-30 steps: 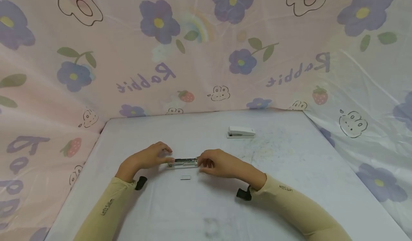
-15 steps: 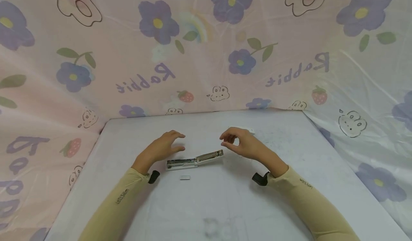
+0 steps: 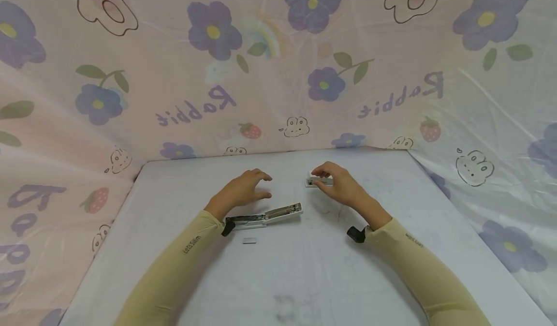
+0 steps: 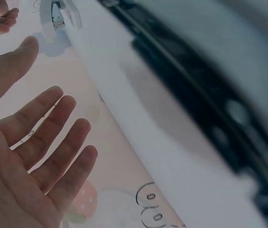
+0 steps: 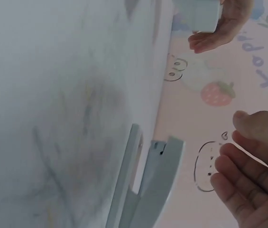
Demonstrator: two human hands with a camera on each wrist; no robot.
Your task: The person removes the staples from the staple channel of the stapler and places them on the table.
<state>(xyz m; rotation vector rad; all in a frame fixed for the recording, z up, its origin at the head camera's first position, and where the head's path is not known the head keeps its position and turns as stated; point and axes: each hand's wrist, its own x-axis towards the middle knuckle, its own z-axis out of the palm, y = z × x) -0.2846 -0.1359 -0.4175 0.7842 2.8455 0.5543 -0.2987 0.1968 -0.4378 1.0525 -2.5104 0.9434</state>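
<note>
My left hand (image 3: 241, 189) hovers over the table with its fingers spread and nothing in them; the left wrist view shows its bare palm and straight fingers. Below and behind it lies a white stapler (image 3: 283, 212) swung wide open, its metal channel facing up. My right hand (image 3: 340, 183) is up at a second white stapler (image 3: 321, 182), which is closed and stands near the back of the table. Fingers of the right hand overlap that stapler in the head view, but the right wrist view shows them relaxed and apart from its top arm (image 5: 164, 175).
A small strip-shaped piece (image 3: 249, 241) lies in front of the opened stapler. The white table (image 3: 270, 282) reaches back to a hanging printed cloth (image 3: 265, 74), which also falls along both sides. Faint smudges mark the table's right part.
The right hand let go of the near stapler, which now lies swung open, and moved back right to the second stapler. The left hand left it too, moving right and away.
</note>
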